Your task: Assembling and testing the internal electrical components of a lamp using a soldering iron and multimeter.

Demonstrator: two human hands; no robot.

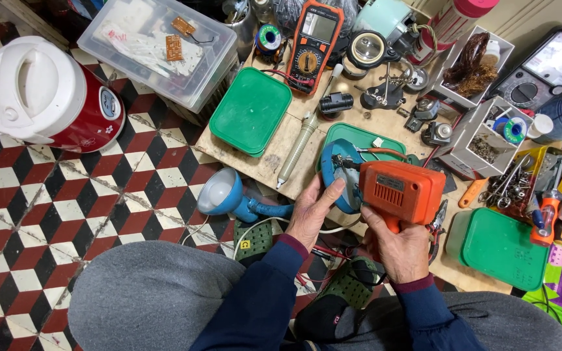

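Orange plastic is filling my right hand (398, 250), which is wrapping tight around the grip of a pistol-shaped soldering gun (401, 190). My left hand (311, 214) is clasping a blue round-bodied device (334, 179) just beside the gun's nose, over the wooden board (281, 153), near a green lid (250, 110).

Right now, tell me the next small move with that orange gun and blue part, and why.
Probably steady the blue part with the left hand and ease the orange gun tip closer. The right hand grips the gun's handle, its nose meets the blue part at the red wire, and the left thumb already presses on the part's rim.
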